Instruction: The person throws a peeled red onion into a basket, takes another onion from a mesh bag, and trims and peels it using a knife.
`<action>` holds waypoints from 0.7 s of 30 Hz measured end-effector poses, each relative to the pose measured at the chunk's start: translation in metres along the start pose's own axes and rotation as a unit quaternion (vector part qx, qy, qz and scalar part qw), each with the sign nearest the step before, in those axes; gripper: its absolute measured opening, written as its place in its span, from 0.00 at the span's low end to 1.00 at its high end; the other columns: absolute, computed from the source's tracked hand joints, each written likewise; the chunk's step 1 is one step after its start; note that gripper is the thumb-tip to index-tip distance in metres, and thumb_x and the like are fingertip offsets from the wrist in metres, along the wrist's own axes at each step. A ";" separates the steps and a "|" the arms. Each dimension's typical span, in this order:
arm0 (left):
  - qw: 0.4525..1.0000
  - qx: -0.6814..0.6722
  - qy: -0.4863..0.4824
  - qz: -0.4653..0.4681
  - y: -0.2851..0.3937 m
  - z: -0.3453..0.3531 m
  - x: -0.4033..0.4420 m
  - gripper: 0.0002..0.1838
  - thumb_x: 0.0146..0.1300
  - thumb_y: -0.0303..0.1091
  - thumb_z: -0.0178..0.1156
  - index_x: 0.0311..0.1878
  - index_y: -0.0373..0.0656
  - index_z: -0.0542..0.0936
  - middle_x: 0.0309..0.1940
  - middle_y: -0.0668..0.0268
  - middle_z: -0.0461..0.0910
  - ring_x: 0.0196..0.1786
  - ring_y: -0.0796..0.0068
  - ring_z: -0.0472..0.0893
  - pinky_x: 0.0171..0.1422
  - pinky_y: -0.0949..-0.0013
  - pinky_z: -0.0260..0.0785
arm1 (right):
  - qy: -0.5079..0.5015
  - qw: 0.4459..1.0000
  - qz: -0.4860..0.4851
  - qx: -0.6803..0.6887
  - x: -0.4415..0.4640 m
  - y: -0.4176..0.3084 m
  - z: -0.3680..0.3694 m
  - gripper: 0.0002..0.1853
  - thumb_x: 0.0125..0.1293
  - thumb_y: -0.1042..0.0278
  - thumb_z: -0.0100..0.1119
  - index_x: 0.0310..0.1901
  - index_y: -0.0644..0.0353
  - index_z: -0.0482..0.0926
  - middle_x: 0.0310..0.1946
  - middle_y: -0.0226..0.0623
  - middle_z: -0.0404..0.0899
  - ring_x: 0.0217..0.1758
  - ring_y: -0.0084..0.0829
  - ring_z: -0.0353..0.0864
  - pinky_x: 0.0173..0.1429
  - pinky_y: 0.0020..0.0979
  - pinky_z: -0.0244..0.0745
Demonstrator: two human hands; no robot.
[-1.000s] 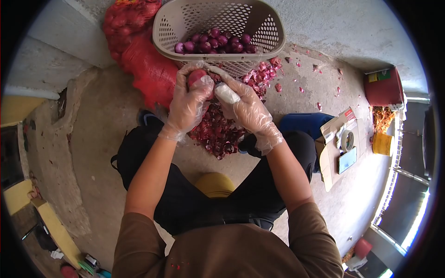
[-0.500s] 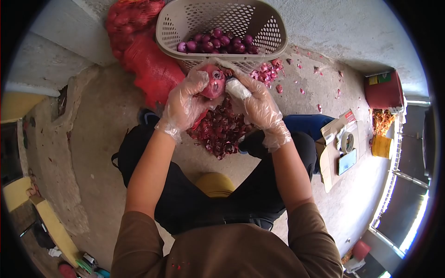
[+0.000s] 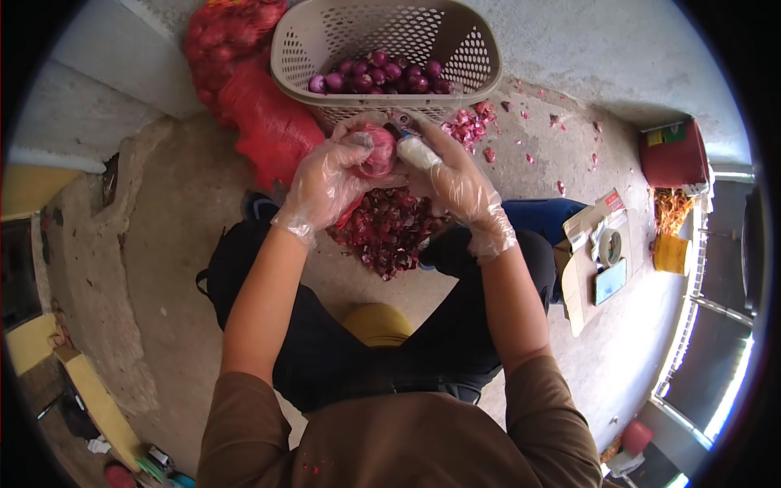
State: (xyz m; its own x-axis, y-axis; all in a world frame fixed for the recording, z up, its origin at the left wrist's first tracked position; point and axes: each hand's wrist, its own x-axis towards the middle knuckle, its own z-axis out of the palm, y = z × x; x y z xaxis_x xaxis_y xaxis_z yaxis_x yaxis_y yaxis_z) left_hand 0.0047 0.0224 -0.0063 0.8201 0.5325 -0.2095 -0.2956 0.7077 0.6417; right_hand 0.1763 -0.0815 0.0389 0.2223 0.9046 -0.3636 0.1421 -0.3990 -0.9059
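Observation:
In a clear plastic glove, my left hand (image 3: 319, 180) is closed round a red onion (image 3: 377, 153), holding it up in front of the basket. My right hand (image 3: 460, 185), gloved the same way, grips a small knife (image 3: 417, 153) with a white-wrapped handle. Its dark tip is close to the onion's upper right side; fingers hide most of the blade, so contact is unclear. A pile of dark red onion skins (image 3: 389, 236) lies on the floor below both hands. Beyond them, a grey-brown perforated basket (image 3: 297, 57) contains several purple peeled onions (image 3: 378, 75).
A red mesh sack (image 3: 264, 122) of onions leans left of the basket. Loose skins (image 3: 470, 126) are scattered to its right. By my right knee are a blue object (image 3: 533, 218) and cardboard (image 3: 579, 281) bearing a tape roll and a phone. A red container (image 3: 674, 159) stands farther right.
The onion has turned in my left hand and now shows a streaked pink side. The knife tip and right fingers have shifted slightly around its upper right edge.

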 end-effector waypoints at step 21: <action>0.978 0.198 0.019 0.070 -0.004 0.015 -0.001 0.29 0.75 0.45 0.55 0.72 0.41 0.64 0.55 0.68 0.74 0.59 0.74 0.76 0.63 0.65 0.73 | -0.025 0.977 -0.037 0.208 -0.001 0.020 0.023 0.36 0.72 0.46 0.55 0.72 0.62 0.61 0.31 0.29 0.76 0.24 0.18 0.69 0.27 0.21 0.66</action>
State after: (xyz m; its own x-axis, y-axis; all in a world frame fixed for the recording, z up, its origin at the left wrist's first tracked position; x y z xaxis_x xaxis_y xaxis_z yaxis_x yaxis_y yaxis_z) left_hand 0.0126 0.0116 0.0022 0.7648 0.6328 -0.1212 -0.1848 0.3957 0.8996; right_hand 0.1570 -0.0865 0.0162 0.1775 0.9389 -0.2949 -0.2505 -0.2467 -0.9361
